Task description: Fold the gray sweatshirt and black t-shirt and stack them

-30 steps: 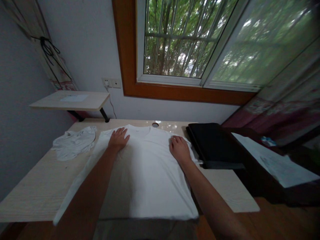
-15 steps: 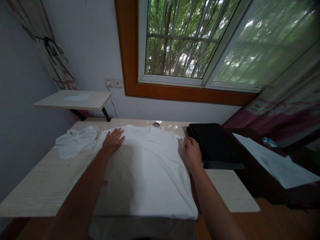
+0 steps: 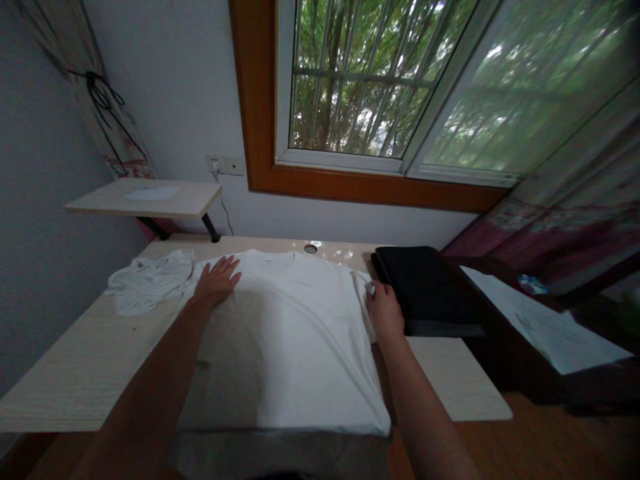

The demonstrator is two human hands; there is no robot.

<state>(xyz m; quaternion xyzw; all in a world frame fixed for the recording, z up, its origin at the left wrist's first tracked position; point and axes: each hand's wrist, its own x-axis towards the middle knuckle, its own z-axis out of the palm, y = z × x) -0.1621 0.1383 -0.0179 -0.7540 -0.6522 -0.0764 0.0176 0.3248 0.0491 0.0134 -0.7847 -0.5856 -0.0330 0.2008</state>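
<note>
A white T-shirt lies spread on the light wooden desk, its neckline toward the wall and its hem at the desk's near edge. My left hand rests flat on the shirt's left shoulder, fingers stretched out. On the other side, my right hand has its fingers closed on the right sleeve, with a bit of white cloth showing at the fingertips. A crumpled white cloth lies just left of the shirt.
A folded black item lies right of my right hand. A small raised shelf with a paper on it stands at the back left. The desk has a round cable hole. White sheets lie on dark furniture at the right.
My left hand has slid slightly left on the shirt. The right hand has drawn a little nearer to me, and the sleeve now shows pulled outward in its fingers.
</note>
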